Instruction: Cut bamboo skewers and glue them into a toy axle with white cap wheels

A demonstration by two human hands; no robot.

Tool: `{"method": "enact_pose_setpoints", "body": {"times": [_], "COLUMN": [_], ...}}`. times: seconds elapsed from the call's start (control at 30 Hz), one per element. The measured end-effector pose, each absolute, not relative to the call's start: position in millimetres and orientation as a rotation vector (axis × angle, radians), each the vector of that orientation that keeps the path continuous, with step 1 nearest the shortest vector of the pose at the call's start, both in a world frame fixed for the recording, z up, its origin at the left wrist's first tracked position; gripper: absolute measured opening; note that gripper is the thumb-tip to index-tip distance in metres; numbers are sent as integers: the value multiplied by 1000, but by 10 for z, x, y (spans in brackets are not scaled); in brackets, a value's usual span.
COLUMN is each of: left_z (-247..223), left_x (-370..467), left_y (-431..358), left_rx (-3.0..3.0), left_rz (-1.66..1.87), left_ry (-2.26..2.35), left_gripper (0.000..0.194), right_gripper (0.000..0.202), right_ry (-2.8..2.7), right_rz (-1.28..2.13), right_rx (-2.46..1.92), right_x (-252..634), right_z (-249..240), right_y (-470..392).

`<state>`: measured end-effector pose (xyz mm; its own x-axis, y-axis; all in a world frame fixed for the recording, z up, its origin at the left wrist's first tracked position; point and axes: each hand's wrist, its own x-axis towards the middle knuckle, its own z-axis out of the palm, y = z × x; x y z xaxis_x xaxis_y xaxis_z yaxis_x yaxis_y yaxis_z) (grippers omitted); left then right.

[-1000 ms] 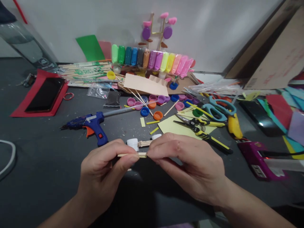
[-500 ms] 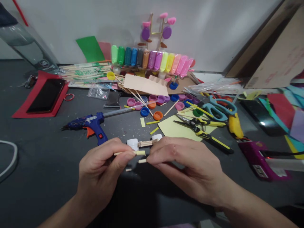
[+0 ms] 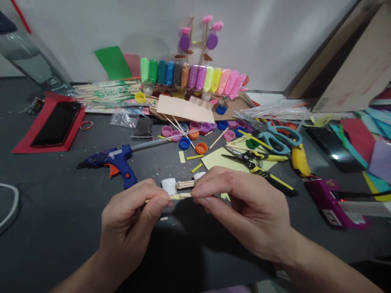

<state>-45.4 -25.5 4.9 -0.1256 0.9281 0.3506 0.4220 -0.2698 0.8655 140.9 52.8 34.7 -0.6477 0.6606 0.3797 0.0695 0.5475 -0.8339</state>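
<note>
My left hand is closed in a pinch on a thin pale yellow strip. Between the thumb and fingertips of my right hand is a short wooden stick, whose free end lies against the strip's end. Just behind my fingers, several short sticks sit in a row between a white cap and another white cap, the latter partly hidden by my right hand. A tiny stick offcut lies on the table below.
A blue glue gun lies to the left. Yellow-black pliers rest on yellow paper behind my right hand, near blue-handled scissors. Coloured bottle caps are scattered ahead. A purple power strip is on the right.
My right hand has raised its stick, bringing the end up against the yellow strip; before, the two were apart. My left hand keeps its pinch. The view has shifted slightly.
</note>
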Motion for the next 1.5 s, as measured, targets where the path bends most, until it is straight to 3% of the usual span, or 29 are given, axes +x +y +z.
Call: {"method": "enact_pose_setpoints", "body": {"times": [0.47,0.63,0.83,0.97,1.37,1.5], "left_z": [42,39,39,28,78,72], "left_x": [-449,-447,-466,-470,-436,-427], "left_y": [-279,-295,-322,-328,-318,-281], "left_rx": [1556,1450,1303,1182,1190,1194], "left_rz": [1390,1379,1435,1482,1639,1659], "left_ry": [1523,1516,1483,1401,1355,1383], "left_gripper": [29,29,26,20,17,17], "right_gripper": [13,10,10,8,15,14], "right_ry": [-2347,-2433,-2206,-2101,-2656,-2546], "right_rz": [1020,915,545,485,606,654], "right_rx": [-505,-659,-996,-1089,-760,-690], "right_x": [1440,1494,1593,1639,992,1024], "right_z": [309,309,308,318,332,412], "right_y": [574,688,899,1013,1093,1035]}}
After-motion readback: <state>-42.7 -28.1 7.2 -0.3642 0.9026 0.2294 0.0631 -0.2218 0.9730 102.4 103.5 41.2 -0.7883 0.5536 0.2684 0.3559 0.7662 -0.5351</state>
